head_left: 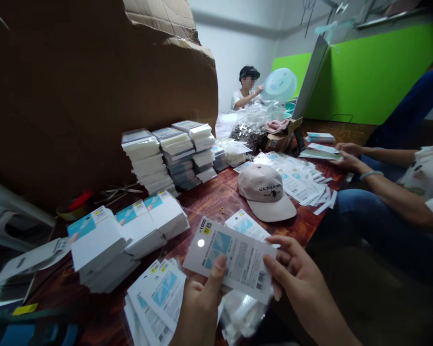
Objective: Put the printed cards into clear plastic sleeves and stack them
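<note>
A white printed card (250,257) with blue pictures, a barcode and a round hole is held slanted over the table front. My left hand (204,300) grips its lower edge, thumb flat on the printed side. At its right end, my right hand (301,276) pinches the card between thumb and fingers. Several similar cards (162,288) lie fanned out left of my left hand. Just behind the held card lies another card (243,222). Below my hands is a pile of clear plastic packets (243,312), partly hidden; their contents are hard to make out.
Stacked cards (99,245) stand at the left, with taller stacks of packets (146,161) behind. A beige cap (261,192) sits mid-table beside a card heap (299,185). A co-worker's hands (350,156) hold cards at right; another person (247,91) holds a basin (279,85) farther back.
</note>
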### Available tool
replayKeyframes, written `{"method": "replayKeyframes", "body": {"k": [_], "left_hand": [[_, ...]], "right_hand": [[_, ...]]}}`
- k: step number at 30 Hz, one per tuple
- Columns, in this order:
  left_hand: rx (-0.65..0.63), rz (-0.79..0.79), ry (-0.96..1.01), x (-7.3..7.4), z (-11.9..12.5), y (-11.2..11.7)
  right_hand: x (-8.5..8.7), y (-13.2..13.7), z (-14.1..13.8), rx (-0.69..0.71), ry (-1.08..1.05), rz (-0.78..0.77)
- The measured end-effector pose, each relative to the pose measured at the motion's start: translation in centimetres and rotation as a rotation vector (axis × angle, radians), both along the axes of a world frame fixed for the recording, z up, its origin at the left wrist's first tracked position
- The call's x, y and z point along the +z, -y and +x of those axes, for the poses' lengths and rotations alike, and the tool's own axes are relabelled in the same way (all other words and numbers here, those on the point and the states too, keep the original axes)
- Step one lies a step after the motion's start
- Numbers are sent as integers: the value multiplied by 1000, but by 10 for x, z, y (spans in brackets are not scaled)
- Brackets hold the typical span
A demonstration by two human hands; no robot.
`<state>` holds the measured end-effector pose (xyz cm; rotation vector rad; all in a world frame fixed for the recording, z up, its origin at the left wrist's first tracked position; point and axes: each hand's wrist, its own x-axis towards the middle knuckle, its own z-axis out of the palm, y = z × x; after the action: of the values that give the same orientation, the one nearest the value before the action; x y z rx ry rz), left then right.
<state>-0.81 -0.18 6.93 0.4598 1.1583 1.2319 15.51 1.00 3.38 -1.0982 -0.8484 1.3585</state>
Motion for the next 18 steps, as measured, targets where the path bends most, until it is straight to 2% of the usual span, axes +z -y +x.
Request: {"method": "replayKeyframes", "body": {"k": [6, 9, 11, 15, 18], "left_hand": [[90, 9, 81, 7, -7, -2], [188, 47, 93, 14, -14, -6], [210, 73, 65, 15, -18, -8], [119, 65, -32, 7, -13, -7], [118, 45, -136, -5, -5, -2]], "right_hand": [[-13, 9, -7, 58, -122, -12], [-13, 11, -8, 98, -102, -19], [-10, 10, -11, 78, -85, -16], [-5, 6, -16, 32, -12, 27], [-5, 4, -18, 38, 55, 35]]}}
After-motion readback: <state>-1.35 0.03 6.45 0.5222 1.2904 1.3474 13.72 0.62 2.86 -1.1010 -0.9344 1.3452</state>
